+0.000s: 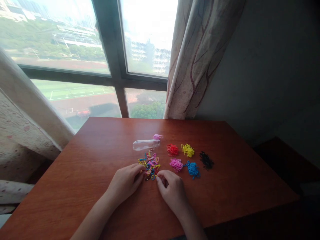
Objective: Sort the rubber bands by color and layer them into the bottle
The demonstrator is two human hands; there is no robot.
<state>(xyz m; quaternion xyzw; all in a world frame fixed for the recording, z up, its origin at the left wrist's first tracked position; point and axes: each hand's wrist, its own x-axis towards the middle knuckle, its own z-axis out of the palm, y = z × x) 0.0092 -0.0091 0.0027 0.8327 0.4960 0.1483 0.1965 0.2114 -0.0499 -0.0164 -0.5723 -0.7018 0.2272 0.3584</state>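
A mixed pile of coloured rubber bands (151, 164) lies on the table between my hands. My left hand (127, 181) rests at the pile's left edge, thumb and fingers drawn together; whatever they hold is hidden. On the other side, my right hand (172, 187) pinches at a yellow rubber band (154, 176) at the near right edge of the pile. Sorted heaps lie to the right: red rubber bands (172, 150), yellow rubber bands (188, 150), pink rubber bands (176, 164), blue rubber bands (193, 169) and black rubber bands (206, 160).
Behind the pile, a clear plastic bottle (145, 145) lies on its side, with a pink bundle (157, 136) by its right end. The brown wooden table (100, 160) stands against a window with curtains (192, 60) on both sides.
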